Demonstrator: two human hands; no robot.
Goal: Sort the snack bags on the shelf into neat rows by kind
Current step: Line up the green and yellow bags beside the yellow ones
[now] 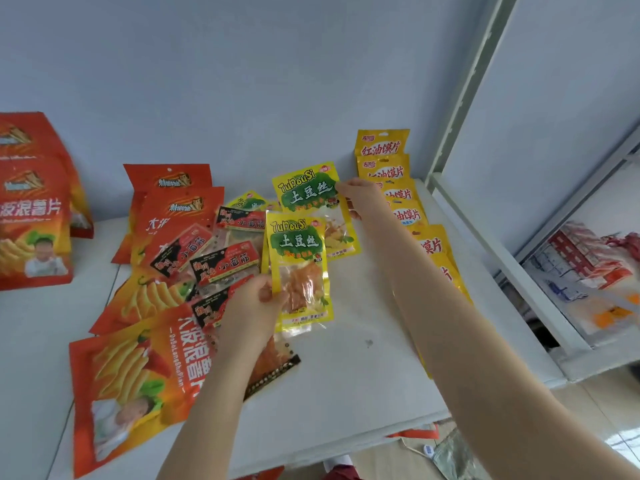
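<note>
At frame centre, the left hand [254, 299] pinches the near yellow bag [300, 268] (lower edge); the right hand [360, 194] pinches the far yellow bag [311, 192].

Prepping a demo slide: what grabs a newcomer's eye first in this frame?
Two yellow-green TuDouSi bags mid-shelf: the near one in the left hand, the far one in the right hand's grip. Along the right edge runs a neat overlapping row of yellow bags. Left of centre, big orange chip bags and small red-black packets lie in a jumble.
</note>
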